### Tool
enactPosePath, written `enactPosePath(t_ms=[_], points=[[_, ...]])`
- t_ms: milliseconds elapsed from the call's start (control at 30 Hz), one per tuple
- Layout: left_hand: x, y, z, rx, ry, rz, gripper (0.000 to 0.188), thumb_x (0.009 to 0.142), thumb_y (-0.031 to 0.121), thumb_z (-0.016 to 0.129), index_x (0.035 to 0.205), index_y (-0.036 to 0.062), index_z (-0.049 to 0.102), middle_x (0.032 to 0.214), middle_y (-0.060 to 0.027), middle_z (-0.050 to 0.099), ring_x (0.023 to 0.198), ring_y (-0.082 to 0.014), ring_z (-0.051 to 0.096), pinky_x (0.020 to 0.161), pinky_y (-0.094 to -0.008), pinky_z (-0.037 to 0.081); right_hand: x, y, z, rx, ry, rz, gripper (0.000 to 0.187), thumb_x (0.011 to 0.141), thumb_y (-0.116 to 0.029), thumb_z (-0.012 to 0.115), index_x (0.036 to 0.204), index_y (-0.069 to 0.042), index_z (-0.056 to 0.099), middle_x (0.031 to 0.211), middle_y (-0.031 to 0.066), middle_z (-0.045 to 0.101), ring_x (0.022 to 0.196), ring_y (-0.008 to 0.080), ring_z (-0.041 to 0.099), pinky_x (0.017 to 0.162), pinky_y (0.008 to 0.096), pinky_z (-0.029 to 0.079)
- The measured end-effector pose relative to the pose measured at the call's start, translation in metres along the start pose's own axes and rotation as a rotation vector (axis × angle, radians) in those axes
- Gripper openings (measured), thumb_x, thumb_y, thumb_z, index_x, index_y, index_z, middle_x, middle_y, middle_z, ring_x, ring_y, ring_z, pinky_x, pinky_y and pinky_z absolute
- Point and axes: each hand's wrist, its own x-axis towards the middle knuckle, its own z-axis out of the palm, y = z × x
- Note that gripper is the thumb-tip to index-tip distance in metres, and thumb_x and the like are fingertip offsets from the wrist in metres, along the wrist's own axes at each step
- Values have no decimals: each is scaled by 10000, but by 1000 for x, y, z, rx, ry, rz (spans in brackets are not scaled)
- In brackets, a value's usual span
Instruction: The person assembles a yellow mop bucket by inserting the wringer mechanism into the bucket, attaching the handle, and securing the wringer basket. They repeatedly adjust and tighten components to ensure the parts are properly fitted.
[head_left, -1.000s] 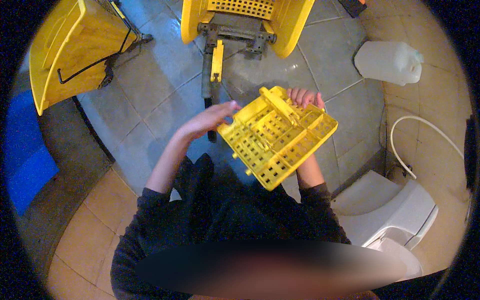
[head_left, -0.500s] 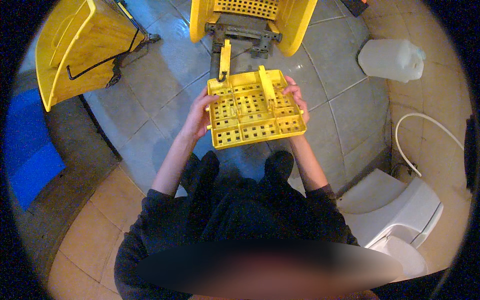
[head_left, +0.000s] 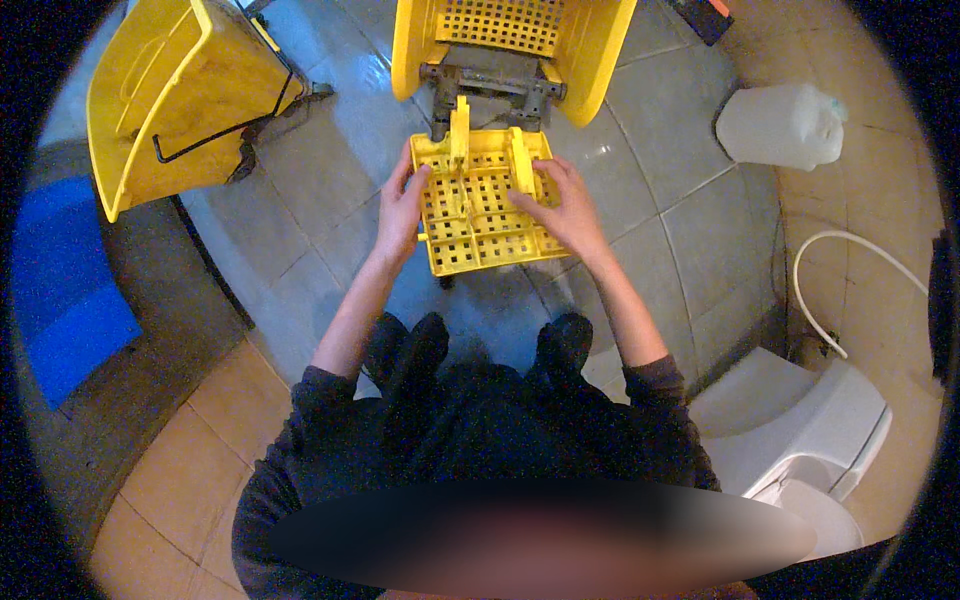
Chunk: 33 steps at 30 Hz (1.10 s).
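Over the floor in front of my feet is a yellow perforated plate (head_left: 505,246), ribbed into compartments, with two upright lugs on its far half. It looks like the press plate of a mop wringer. My left hand (head_left: 401,208) is closed on its left edge, thumb on top. At the right side my right hand (head_left: 568,208) grips it, thumb reaching over the face near the right lug and fingers by the far right corner. Just beyond stands a yellow wringer frame (head_left: 600,60) with a grey metal mechanism (head_left: 490,80), partly hidden behind the plate.
A yellow mop bucket (head_left: 190,110) with a black wire handle lies to the left. A translucent jug (head_left: 770,125) stands at the right wall. Near right are a white toilet (head_left: 790,430) and a pale hose (head_left: 800,250). Blue material (head_left: 70,290) lies far left.
The plate has shifted a little left and away from me, its tilt changed. My right hand has moved inward, bringing its thumb over the plate's face. The view has shifted slightly too.
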Motion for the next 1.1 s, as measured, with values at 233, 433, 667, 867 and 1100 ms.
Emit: enactPosePath(t_ms=[233,433,667,867,1100], points=[[-14,22,-2,-135,-81,-34,635,977,129,520,1535,51,229,1394,-83,513,1193,-151,539,997,-306,445,-2,-25,-4,-161,89,-128,535,817,-331,726,1249,-62,562,1313,220,503,1087,413,591,935,466,497],[-17,36,0,-28,-151,37,677,934,120,510,1525,-12,208,1432,-102,470,1218,-169,518,1032,-289,399,-3,-26,-6,-125,83,-36,514,846,-363,691,1230,-40,577,1184,215,565,1036,408,601,869,491,509],[-10,31,-1,49,-133,110,678,932,142,515,1516,-35,218,1385,-102,513,1196,-160,524,1013,-279,403,-2,-40,-9,-252,57,11,594,842,-439,674,1237,-11,555,1021,273,634,954,417,635,828,506,523],[-22,48,6,-14,-121,57,493,930,181,526,1383,7,442,1117,-60,631,975,-138,613,819,-281,505,20,-57,-14,-531,73,68,804,830,-532,634,1314,70,411,810,246,682,744,432,674,674,527,549],[-28,70,2,182,-57,-60,307,898,262,557,1117,48,583,878,-30,642,732,-122,622,558,-276,502,56,-69,-24,-578,-114,251,981,767,-701,594,1345,71,415,1106,281,660,1030,419,651,900,501,514]])
